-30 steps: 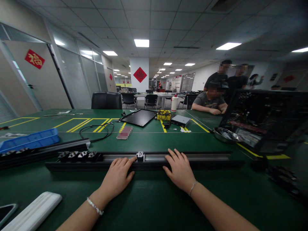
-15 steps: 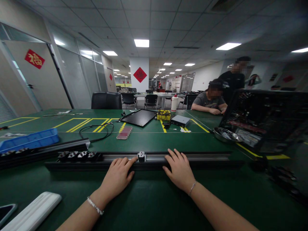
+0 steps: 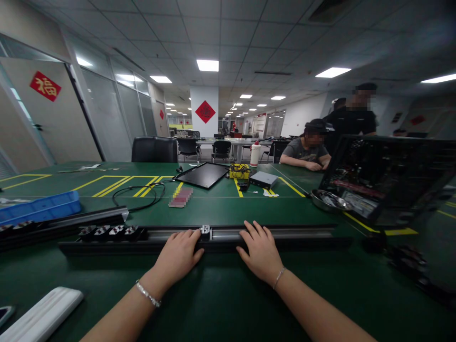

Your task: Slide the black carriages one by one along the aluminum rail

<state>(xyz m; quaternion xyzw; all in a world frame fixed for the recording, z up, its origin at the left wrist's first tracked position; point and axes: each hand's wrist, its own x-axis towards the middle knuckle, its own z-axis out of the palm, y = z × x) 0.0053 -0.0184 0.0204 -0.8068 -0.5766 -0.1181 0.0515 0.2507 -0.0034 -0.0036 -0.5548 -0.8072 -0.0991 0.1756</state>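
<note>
My left hand [image 3: 176,256] lies with its fingers on a long aluminium rail [image 3: 270,233], which sits on a black base. Its fingertips are close to a small metal slider block [image 3: 205,232] on the rail. My right hand [image 3: 256,251] rests on the rail to the right of the block, with its fingers spread. Neither hand visibly grips anything. Several black-and-white fittings [image 3: 110,231] sit at the rail's left end. A white bar [image 3: 42,316] lies on the green mat below my left forearm.
A blue tray [image 3: 39,209] and a second rail [image 3: 71,219] lie left. Ahead are a black panel [image 3: 201,175] and a small grey box [image 3: 263,179]. An open computer case [image 3: 384,180] and a steel dish [image 3: 326,200] stand right. A seated person [image 3: 306,152] is beyond.
The whole view has shifted slightly left and tilted. My hands stay on the rail. A standing person in the background has moved to the right.
</note>
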